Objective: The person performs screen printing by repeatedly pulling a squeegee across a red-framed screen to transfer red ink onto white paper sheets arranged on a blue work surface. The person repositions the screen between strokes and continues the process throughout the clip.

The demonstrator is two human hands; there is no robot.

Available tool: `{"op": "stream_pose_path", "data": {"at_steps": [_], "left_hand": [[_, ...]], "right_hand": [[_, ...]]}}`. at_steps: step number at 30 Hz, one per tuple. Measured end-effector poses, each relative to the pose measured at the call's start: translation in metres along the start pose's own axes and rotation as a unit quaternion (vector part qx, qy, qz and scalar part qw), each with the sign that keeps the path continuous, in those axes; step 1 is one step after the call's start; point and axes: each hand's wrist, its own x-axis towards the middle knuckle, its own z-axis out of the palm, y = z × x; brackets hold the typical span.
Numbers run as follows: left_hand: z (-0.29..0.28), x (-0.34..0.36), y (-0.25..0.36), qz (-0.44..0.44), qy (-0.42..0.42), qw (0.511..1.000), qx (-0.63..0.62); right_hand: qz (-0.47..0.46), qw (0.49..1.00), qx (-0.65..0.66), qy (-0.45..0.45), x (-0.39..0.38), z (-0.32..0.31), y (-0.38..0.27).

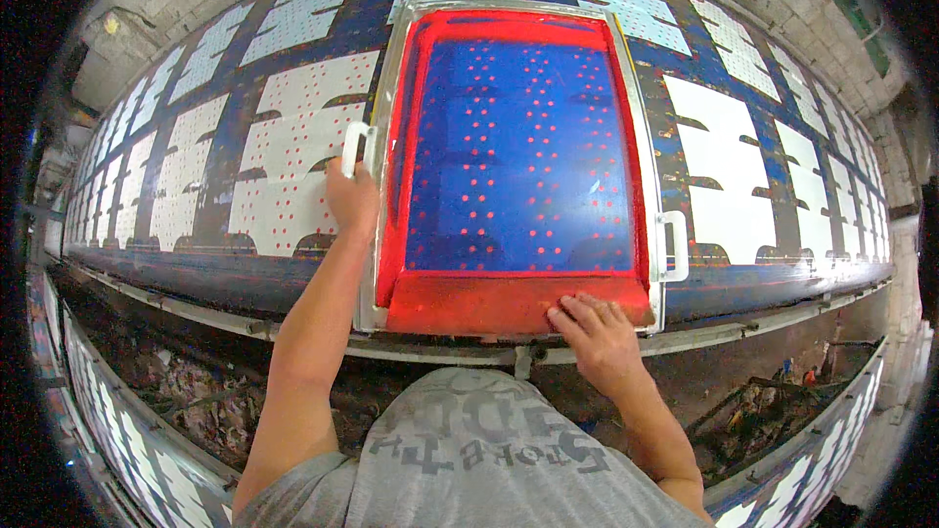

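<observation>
Evidently, from the head view, a screen-printing frame (518, 152) lies flat on the long printing table (743, 288), its blue mesh dotted with red and its inner border thick with red ink. The left hand (352, 198) is closed around the white handle (354, 149) at the frame's nine o'clock side. The right hand (599, 330) lies open, fingers spread flat on the red squeegee (518, 301), which sits across the frame's six o'clock edge (pressing rather than gripping, as far as I can tell). A second white handle (673, 246) at three o'clock is untouched.

Judging by the table, the white pieces (293, 152) from nine o'clock round to eleven already carry red dots, while those (729, 186) at three o'clock look blank, so that run seems still to print. With the squeegee at the near edge, whether this frame's pass is finished I cannot tell.
</observation>
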Motion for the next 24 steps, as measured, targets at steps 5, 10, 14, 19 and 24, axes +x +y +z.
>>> {"op": "stream_pose_path", "data": {"at_steps": [5, 10, 14, 19, 24], "left_hand": [[0.007, 0.005, -0.011, 0.089, 0.045, 0.995, -0.010], [0.007, 0.001, -0.011, 0.081, 0.021, 0.996, -0.024], [-0.003, -0.001, -0.001, 0.037, -0.030, 0.996, -0.076], [-0.001, 0.000, 0.002, 0.001, -0.031, 0.994, -0.102], [0.001, 0.001, 0.000, -0.005, -0.038, 0.995, -0.091]], "right_hand": [[0.007, 1.000, -0.007, -0.006, 0.059, 0.004, -0.027], [0.115, 0.968, -0.005, -0.222, 0.108, -0.011, -0.028], [0.120, 0.959, 0.012, -0.256, 0.112, -0.029, -0.029], [0.125, 0.971, 0.023, -0.204, 0.086, -0.013, -0.052], [0.093, 0.994, -0.011, -0.065, 0.057, 0.008, -0.070]]}}
